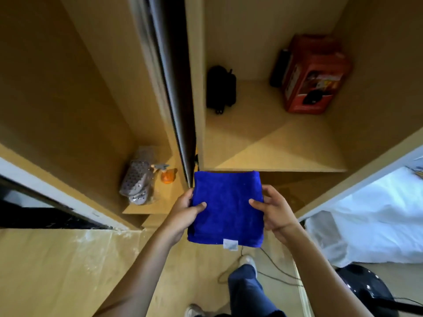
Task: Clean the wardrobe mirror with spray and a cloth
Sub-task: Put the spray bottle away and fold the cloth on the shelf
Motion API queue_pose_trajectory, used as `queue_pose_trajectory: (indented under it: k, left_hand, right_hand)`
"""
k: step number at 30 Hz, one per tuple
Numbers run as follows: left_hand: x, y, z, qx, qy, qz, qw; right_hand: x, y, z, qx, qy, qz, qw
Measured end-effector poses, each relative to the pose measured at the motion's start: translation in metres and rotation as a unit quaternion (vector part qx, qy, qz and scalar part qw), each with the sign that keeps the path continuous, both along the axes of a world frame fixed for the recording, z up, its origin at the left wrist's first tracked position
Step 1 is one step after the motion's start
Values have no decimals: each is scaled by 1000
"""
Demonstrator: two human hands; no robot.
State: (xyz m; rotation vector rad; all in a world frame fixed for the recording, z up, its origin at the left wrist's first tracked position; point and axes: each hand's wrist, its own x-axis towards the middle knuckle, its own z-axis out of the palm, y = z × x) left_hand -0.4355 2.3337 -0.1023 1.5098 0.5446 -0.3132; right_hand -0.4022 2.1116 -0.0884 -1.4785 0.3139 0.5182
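A folded blue cloth [226, 207] with a small white tag at its near edge is held flat in front of the open wardrobe. My left hand [186, 213] grips its left edge, thumb on top. My right hand [274, 209] grips its right edge the same way. An orange spray bottle [167, 175] with a pale trigger head stands on the low left shelf, beside the wardrobe door. The wardrobe door [169, 72] is seen edge-on as a dark strip, so its mirror face does not show.
A clear bag of grey slippers [137, 181] lies next to the spray bottle. The right shelf [274, 143] holds a black pouch [220, 90] and a red box [313, 74]. A white bed [377, 220] is at the right, a black stool [364, 291] and cables on the floor.
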Motion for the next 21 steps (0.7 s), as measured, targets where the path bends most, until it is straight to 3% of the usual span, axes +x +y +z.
queue_pose_trajectory:
  k: [4,9,17,21]
  left_hand:
    - [60,-45,12,-14,-10,-12,1000]
    - [128,-82,22,-35,-14,-17,999]
    - [195,-94,15,-21,17,-16,1000]
    - [219,-93,12,20,45,-13,999]
  right_hand:
    - [57,-48,2,16,-2,-28,999]
    - [130,-89,9,37,-17,12,999]
    - [210,-103,7,-21,-32,57,998]
    - [237,-100,-4,-95,-45,60,993]
